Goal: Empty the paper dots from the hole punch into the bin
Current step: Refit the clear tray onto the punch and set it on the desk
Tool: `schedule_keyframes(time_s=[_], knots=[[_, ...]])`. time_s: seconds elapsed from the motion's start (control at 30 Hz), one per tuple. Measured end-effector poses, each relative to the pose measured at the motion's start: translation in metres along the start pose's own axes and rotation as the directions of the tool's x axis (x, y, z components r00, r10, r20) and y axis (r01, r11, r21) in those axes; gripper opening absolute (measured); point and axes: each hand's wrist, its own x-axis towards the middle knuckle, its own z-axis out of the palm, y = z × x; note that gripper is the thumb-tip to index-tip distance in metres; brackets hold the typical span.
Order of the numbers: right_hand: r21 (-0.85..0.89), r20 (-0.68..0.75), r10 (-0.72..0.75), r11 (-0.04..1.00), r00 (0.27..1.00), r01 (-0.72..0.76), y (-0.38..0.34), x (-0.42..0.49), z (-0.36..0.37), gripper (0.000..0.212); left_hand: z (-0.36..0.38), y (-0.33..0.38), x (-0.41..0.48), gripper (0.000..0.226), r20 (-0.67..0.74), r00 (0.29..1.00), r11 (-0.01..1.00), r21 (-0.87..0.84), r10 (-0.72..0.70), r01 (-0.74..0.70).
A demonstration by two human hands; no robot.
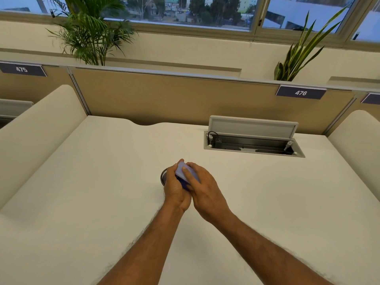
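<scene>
Both forearms met mid-counter (pixel 82 182): left hand (pixel 174 190) and right hand (pixel 205 188), each grip closed on the hole punch (pixel 186 171), above the bin (pixel 163 176) peeking at nine o'clock. Emptying seemingly underway; tray removal likely next.

From my seat I see only two bare forearms, both hairy along their outer edges; no sleeve reaches into view on either; my left hand (pixel 176 190) wears no ring, watch or glove that I can make out; my right hand (pixel 205 188) is likewise bare, knuckles and tendons plain; nails look short, though blurred.
</scene>
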Motion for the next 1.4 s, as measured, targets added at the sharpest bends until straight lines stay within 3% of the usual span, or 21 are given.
schedule_keyframes(time_s=[0.17,0.33,0.47,0.6,0.73,0.87,0.97,1.1,1.23,1.4], knots=[[-0.06,0.055,-0.094,0.993,0.994,0.097,0.012,-0.008,0.007,0.05,-0.001,-0.001,-0.002,0.05,0.025,1.0,0.999,-0.045,-0.018,0.019],[-0.095,-0.023,-0.117,0.989,0.993,0.114,0.014,-0.008,0.006,0.043,-0.001,-0.004,-0.005,0.051,0.03,0.998,0.991,-0.125,-0.05,0.053],[-0.12,-0.069,-0.121,0.986,0.99,0.112,0.019,-0.007,0.003,0.05,0.002,-0.003,-0.005,0.052,0.062,0.994,0.989,-0.11,-0.089,0.095],[-0.017,-0.136,-0.024,1.0,0.99,0.022,0.021,-0.005,-0.003,0.036,-0.001,-0.001,-0.005,0.052,0.087,0.984,0.985,-0.058,-0.157,0.162],[0.136,-0.232,0.157,0.982,0.96,-0.128,0.027,-0.008,-0.008,0.021,-0.004,-0.002,-0.003,0.039,-0.004,0.999,0.993,0.111,-0.049,0.049],[0.423,-0.135,0.43,0.84,0.893,-0.34,0.032,-0.007,-0.014,0.015,-0.003,-0.001,-0.002,0.03,0.065,0.993,0.926,0.361,0.096,-0.113],[0.575,-0.044,0.528,0.708,0.848,-0.41,0.041,-0.007,-0.015,0.011,-0.003,-0.002,-0.001,0.027,0.125,0.982,0.877,0.444,0.143,-0.184],[0.687,0.051,0.593,0.563,0.804,-0.459,0.049,-0.011,-0.013,0.009,-0.004,-0.007,-0.002,0.026,0.214,0.975,0.855,0.494,0.057,-0.158],[0.752,0.152,0.603,0.443,0.783,-0.488,0.056,-0.018,-0.017,0.014,-0.005,-0.015,-0.004,0.03,0.265,0.964,0.762,0.627,-0.016,-0.16],[0.744,0.249,0.594,0.389,0.765,-0.543,0.066,-0.031,-0.015,0.019,-0.009,-0.031,0.0,0.029,0.225,0.974,0.717,0.679,-0.001,-0.156]])
